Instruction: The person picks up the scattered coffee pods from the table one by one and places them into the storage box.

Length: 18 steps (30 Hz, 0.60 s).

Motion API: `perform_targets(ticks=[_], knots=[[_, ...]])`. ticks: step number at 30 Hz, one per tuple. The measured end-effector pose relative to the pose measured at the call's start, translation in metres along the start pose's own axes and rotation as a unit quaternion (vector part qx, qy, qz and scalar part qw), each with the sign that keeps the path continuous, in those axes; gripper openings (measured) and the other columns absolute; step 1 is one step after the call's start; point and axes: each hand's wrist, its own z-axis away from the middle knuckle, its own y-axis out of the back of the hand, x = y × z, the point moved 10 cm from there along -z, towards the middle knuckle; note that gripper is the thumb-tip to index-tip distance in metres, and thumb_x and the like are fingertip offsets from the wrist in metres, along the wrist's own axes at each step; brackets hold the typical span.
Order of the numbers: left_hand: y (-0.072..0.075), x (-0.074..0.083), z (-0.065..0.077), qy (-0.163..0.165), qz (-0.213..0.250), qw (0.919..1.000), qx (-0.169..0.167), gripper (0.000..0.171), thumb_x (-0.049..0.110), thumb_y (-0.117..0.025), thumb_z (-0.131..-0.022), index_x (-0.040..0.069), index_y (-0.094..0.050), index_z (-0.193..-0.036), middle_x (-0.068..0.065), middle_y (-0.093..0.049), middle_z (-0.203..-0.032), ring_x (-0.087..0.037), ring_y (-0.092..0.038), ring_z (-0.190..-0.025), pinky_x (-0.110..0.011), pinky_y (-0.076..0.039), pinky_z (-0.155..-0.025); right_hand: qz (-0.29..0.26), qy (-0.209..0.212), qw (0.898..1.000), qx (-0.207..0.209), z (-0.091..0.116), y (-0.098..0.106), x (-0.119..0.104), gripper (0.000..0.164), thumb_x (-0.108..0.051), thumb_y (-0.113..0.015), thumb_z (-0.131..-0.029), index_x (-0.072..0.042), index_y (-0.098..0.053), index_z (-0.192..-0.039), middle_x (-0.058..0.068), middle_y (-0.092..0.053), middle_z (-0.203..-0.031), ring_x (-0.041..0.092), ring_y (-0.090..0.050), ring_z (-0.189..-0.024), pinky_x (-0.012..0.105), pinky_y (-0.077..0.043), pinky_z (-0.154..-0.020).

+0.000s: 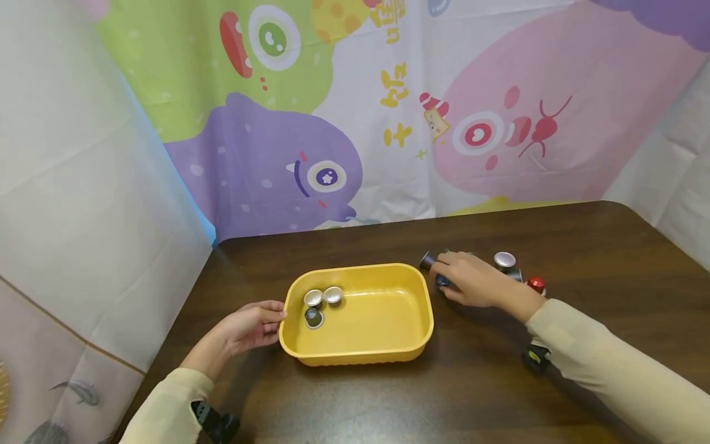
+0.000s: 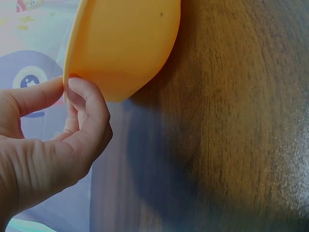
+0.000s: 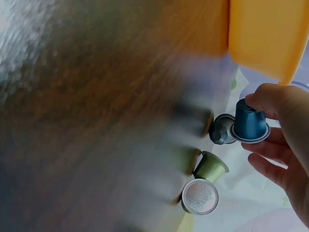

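Note:
A yellow tray (image 1: 360, 356) stands on the dark wooden table. My left hand (image 1: 252, 327) pinches its left rim between thumb and fingers, as the left wrist view also shows. Inside the tray, at its left end, are two coffee capsules (image 1: 333, 295) with silver lids up and a dark one (image 1: 313, 317) standing lid down. Just right of the tray, my right hand (image 1: 471, 280) holds a blue coffee capsule (image 3: 249, 122) between thumb and fingers. Beside that capsule in the right wrist view lies a dark grey capsule (image 3: 222, 129); a green capsule (image 3: 210, 166) is farther off.
Right of the tray, near my right wrist, are a capsule with its silver lid up (image 1: 505, 260), a dark capsule (image 1: 516, 275) and a red capsule (image 1: 536, 284). A printed cloth (image 1: 388, 179) hangs behind the table's far edge.

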Motion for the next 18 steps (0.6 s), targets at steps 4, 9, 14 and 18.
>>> perform_targets(ticks=[4, 9, 14, 18], knots=[[-0.001, 0.001, 0.0, -0.002, 0.002, 1.0, -0.002, 0.008, 0.007, -0.048, -0.096, 0.007, -0.052, -0.103, 0.005, -0.062, -0.081, -0.007, -0.059, -0.075, -0.022, -0.054, -0.071, -0.011, 0.002, 1.0, 0.009, 0.001, 0.004, -0.001, 0.028, -0.014, -0.077, -0.077, -0.007, -0.064, -0.101, 0.005, -0.06, -0.094, 0.019, -0.058, -0.083, 0.04, -0.052, -0.078], [-0.001, 0.002, 0.001, -0.001, 0.004, 1.0, 0.001, 0.008, 0.007, -0.048, -0.096, 0.007, -0.052, -0.103, 0.005, -0.062, -0.081, -0.007, -0.059, -0.075, -0.021, -0.054, -0.071, -0.008, 0.008, 1.0, 0.017, 0.001, 0.008, -0.003, 0.028, -0.015, -0.078, -0.077, -0.006, -0.064, -0.1, 0.005, -0.059, -0.093, 0.017, -0.056, -0.083, 0.039, -0.05, -0.076], [0.0, 0.002, 0.001, -0.001, 0.008, 1.0, 0.002, 0.008, 0.007, -0.048, -0.096, 0.007, -0.052, -0.103, 0.005, -0.062, -0.081, -0.007, -0.059, -0.075, -0.022, -0.054, -0.071, 0.007, 0.021, 0.999, 0.031, 0.0, 0.013, -0.006, 0.027, -0.016, -0.079, -0.076, -0.007, -0.064, -0.097, 0.004, -0.059, -0.091, 0.016, -0.055, -0.082, 0.036, -0.049, -0.073], [-0.001, 0.001, 0.001, -0.002, 0.008, 1.0, -0.002, 0.008, 0.007, -0.047, -0.096, 0.007, -0.052, -0.103, 0.005, -0.062, -0.081, -0.006, -0.059, -0.075, -0.022, -0.054, -0.071, 0.027, 0.034, 0.998, 0.041, 0.001, 0.016, -0.009, 0.027, -0.016, -0.079, -0.074, -0.008, -0.063, -0.094, 0.002, -0.057, -0.086, 0.016, -0.054, -0.079, 0.034, -0.047, -0.07]])
